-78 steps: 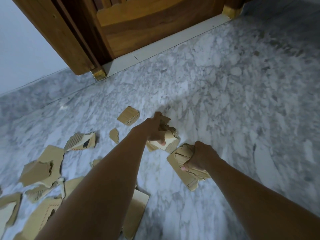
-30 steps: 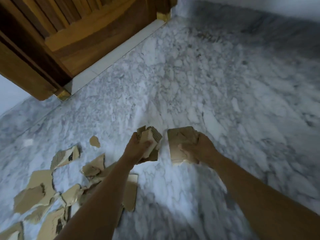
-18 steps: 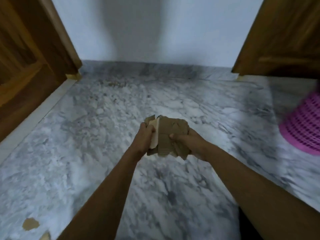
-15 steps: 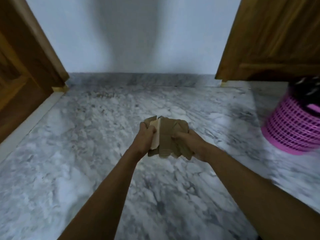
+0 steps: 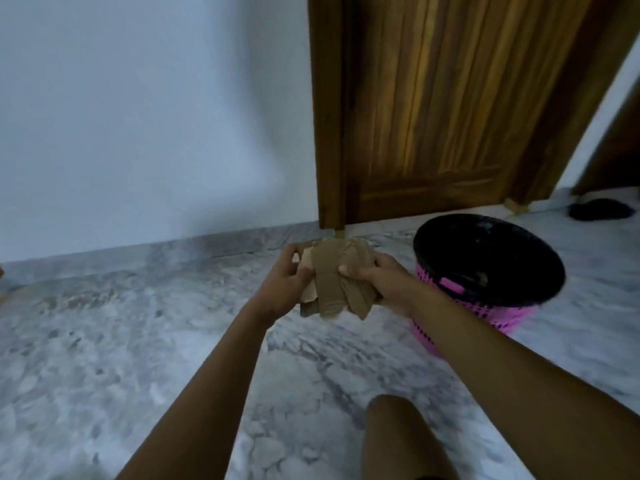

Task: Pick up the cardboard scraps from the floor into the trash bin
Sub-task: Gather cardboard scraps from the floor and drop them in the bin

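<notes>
Knee seen at 6 o'clock, low in view. Bundle of cardboard scraps held above marble floor at centre, clamped between left hand, fingers curled round its left edge, and right hand, thumb pressed on front. Pink trash bin stood at 3 o'clock, just beside right hand. Wooden door seen at 1 o'clock, white wall at 11.

Scraps: matt brown cardboard with torn, rough edges. Bin: pink plastic lattice with a dark liner of dull sheen. Floor: smooth grey-white veined marble, faintly glossy. Door: varnished wood, grain showing, slightly shiny. Wall: smooth matt paint
</notes>
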